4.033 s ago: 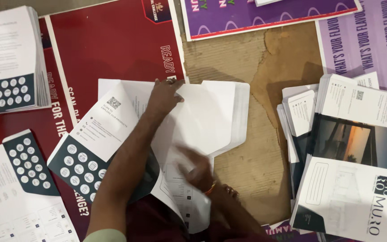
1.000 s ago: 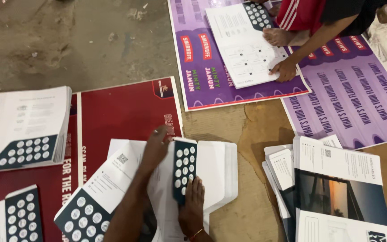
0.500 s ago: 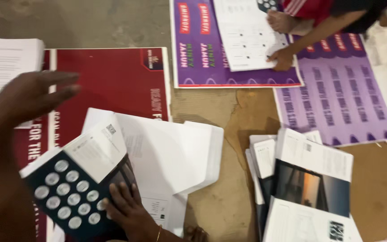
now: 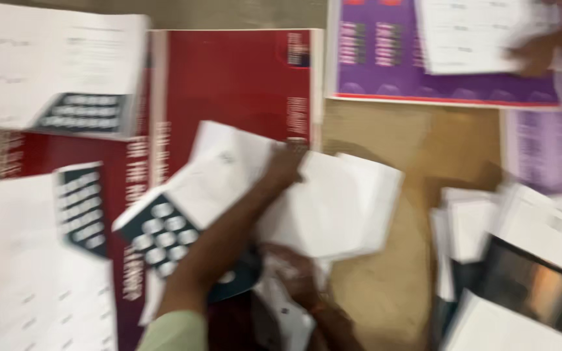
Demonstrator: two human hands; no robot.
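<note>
At centre of the blurred head view, the left hand (image 4: pixel 284 168) reaches up from six o'clock, forearm slanting toward one o'clock, palm pressed flat on the white folded sheets (image 4: pixel 333 201). Whether its fingers are spread cannot be told. Those sheets fan out toward three o'clock, a dark dotted panel (image 4: pixel 164 234) at their eight o'clock end. At six o'clock the right hand (image 4: pixel 297 276) rests on the sheets' lower edge, grip unclear. Red poster (image 4: pixel 229 78) lies beneath.
</note>
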